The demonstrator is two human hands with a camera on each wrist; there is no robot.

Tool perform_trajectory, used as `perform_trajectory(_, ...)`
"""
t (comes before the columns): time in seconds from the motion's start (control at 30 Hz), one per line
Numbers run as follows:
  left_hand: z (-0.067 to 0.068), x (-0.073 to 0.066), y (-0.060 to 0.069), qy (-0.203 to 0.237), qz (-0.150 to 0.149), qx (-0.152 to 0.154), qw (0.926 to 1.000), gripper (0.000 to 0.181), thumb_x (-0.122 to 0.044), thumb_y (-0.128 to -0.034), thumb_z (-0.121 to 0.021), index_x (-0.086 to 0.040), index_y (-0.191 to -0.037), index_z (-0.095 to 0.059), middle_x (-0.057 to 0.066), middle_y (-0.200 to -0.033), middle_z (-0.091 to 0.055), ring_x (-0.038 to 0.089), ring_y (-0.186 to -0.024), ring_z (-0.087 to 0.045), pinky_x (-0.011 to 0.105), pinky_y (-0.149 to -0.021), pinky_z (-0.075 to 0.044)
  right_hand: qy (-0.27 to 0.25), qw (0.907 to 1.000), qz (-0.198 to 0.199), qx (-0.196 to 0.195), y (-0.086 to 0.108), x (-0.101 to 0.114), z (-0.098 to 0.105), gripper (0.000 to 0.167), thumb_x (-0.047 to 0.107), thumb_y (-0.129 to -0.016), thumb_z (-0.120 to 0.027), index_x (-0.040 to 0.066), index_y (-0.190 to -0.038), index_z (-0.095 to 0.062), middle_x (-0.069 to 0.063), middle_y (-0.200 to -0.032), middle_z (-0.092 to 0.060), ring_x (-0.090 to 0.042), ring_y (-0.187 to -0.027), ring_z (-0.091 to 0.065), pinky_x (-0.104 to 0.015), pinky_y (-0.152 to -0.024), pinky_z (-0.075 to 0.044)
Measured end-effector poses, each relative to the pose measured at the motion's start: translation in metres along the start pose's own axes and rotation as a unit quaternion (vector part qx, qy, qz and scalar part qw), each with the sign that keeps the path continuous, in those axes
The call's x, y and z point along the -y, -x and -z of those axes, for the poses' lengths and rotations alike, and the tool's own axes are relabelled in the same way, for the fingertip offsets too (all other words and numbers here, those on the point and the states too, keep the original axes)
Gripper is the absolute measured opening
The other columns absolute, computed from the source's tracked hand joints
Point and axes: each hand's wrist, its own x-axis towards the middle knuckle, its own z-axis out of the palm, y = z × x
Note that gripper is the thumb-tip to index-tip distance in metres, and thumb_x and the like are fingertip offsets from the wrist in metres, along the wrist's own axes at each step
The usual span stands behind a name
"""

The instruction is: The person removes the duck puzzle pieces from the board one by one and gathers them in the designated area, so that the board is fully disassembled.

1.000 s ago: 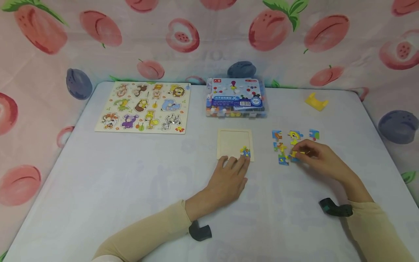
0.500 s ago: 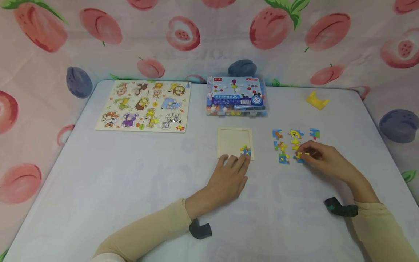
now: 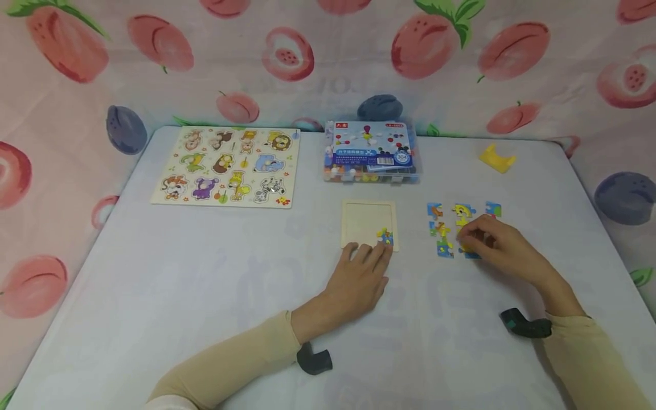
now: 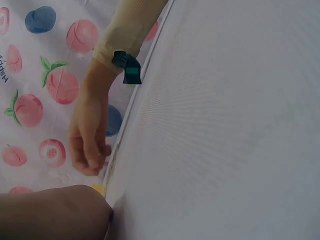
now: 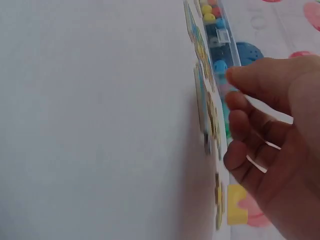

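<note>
A shallow wooden puzzle tray (image 3: 366, 219) lies mid-table with one small jigsaw piece (image 3: 385, 236) in its lower right corner. My left hand (image 3: 356, 282) rests its outstretched fingertips on the tray's near edge. Right of the tray, several jigsaw pieces (image 3: 445, 248) are laid out in loose columns. Over the middle ones hovers my right hand (image 3: 504, 250), fingers loosely bent, partly hiding a yellow piece and a blue-and-yellow piece (image 3: 470, 254). In the right wrist view, the right hand (image 5: 270, 125) shows a gap between thumb and forefinger, with nothing visibly held.
An animal peg puzzle board (image 3: 225, 167) lies at the back left. A clear box of molecular model parts (image 3: 371, 152) stands at the back centre. A yellow notched part (image 3: 496, 159) sits at the back right, near the table's far edge.
My right hand first slides right with the lower middle jigsaw piece, then leaves it and shifts back left and slightly away over the piece above. The left hand stays still.
</note>
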Motion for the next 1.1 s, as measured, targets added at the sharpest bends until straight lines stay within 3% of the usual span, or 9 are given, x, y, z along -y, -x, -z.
perform_trajectory(0.1, 0.000, -0.001, 0.000, -0.002, -0.002, 0.004, 1.0000, 0.057, -0.040, -0.0981, -0.038, -0.011, -0.146, -0.034, 0.001, -0.141, -0.044, 0.018, -0.115, -0.044, 0.042, -0.102, -0.032, -0.021, 0.9998, 0.001, -0.002, -0.010, 0.011, -0.005, 0.019, 0.002, -0.087, -0.064, 0.013, -0.102, -0.063, 0.007, -0.090, -0.057, -0.002, -0.079, -0.047, -0.017, -0.063, -0.041)
perform_trajectory(0.37, -0.002, 0.000, -0.002, 0.018, 0.000, -0.002, 0.9998, 0.056, -0.041, -0.0976, -0.040, -0.012, -0.145, -0.037, 0.000, -0.139, -0.045, 0.018, -0.115, -0.044, 0.041, -0.101, -0.032, -0.043, 0.9978, 0.033, 0.037, -0.053, 0.041, -0.025, 0.012, 0.012, -0.092, -0.061, 0.013, -0.104, -0.064, 0.006, -0.093, -0.059, -0.005, -0.082, -0.050, -0.019, -0.066, -0.045)
perform_trajectory(0.67, 0.000, 0.004, -0.001, 0.019, -0.001, -0.012, 0.9998, 0.055, -0.042, -0.0968, -0.041, -0.013, -0.143, -0.039, 0.000, -0.135, -0.044, 0.018, -0.112, -0.044, 0.040, -0.100, -0.032, -0.065, 0.9913, 0.073, 0.087, -0.076, 0.060, -0.052, 0.022, 0.008, -0.092, -0.059, 0.008, -0.113, -0.062, -0.001, -0.102, -0.063, -0.009, -0.091, -0.056, -0.023, -0.080, -0.047)
perform_trajectory(0.93, 0.000, 0.004, -0.001, 0.022, -0.004, 0.004, 0.9997, 0.056, -0.042, -0.0970, -0.041, -0.012, -0.144, -0.038, 0.000, -0.139, -0.043, 0.018, -0.116, -0.043, 0.040, -0.101, -0.033, -0.021, 0.9910, 0.045, 0.124, -0.085, 0.073, -0.061, 0.031, 0.019, -0.090, -0.064, 0.013, -0.120, -0.063, 0.000, -0.100, -0.058, -0.011, -0.087, -0.051, -0.030, -0.078, -0.046)
perform_trajectory(1.1, 0.009, 0.007, -0.003, 0.041, -0.009, 0.025, 0.9988, 0.053, -0.043, -0.0961, -0.044, -0.012, -0.140, -0.041, 0.001, -0.138, -0.042, 0.019, -0.121, -0.043, 0.037, -0.102, -0.037, -0.018, 0.9907, 0.028, 0.132, -0.086, 0.076, -0.061, 0.028, 0.020, -0.089, -0.066, 0.015, -0.117, -0.063, 0.000, -0.098, -0.056, -0.012, -0.084, -0.049, -0.028, -0.076, -0.044)
